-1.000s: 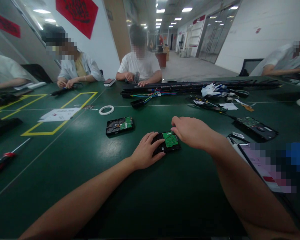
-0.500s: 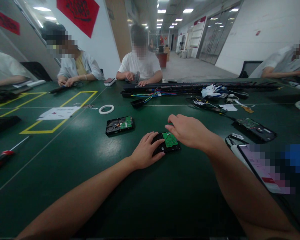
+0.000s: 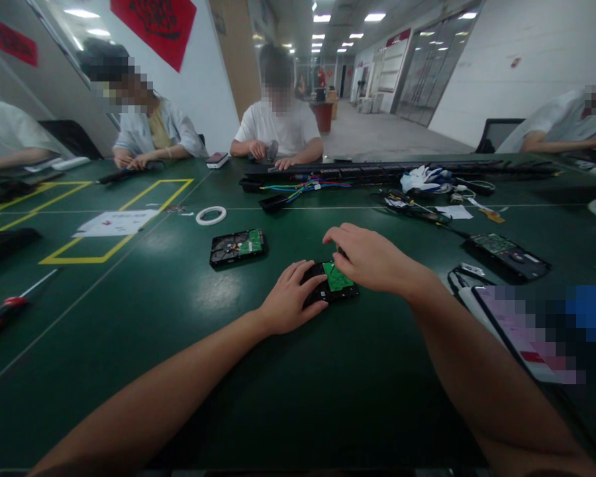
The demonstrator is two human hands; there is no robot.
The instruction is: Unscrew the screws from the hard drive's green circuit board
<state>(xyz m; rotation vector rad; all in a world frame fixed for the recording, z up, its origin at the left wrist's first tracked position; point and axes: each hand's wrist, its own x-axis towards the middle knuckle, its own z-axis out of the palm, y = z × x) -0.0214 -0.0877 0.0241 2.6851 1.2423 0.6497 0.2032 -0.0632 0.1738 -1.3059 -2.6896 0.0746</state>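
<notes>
A hard drive [image 3: 338, 279] with a green circuit board lies on the green table in front of me. My left hand [image 3: 294, 297] rests over its left part, fingers across the top and thumb along the near edge, holding it against the table. Just above the board's far right side is my right hand [image 3: 365, 257], fingers curled in toward the thumb. A small dark bit shows between those fingers, too hidden to name. To the left, a second hard drive [image 3: 238, 248] lies board side up, apart from both hands.
A screwdriver [image 3: 17, 305] lies at far left, near a paper sheet [image 3: 114, 224]. Beyond the drives are a roll of white tape [image 3: 211, 216] and bundled cables [image 3: 302, 192]. On the right are another drive [image 3: 507, 255] and a phone [image 3: 516, 331]. Several people sit around the table.
My right hand has shifted slightly left, and its fingers have turned so that a dark bit shows between them. The left hand and the drive stay in place.
</notes>
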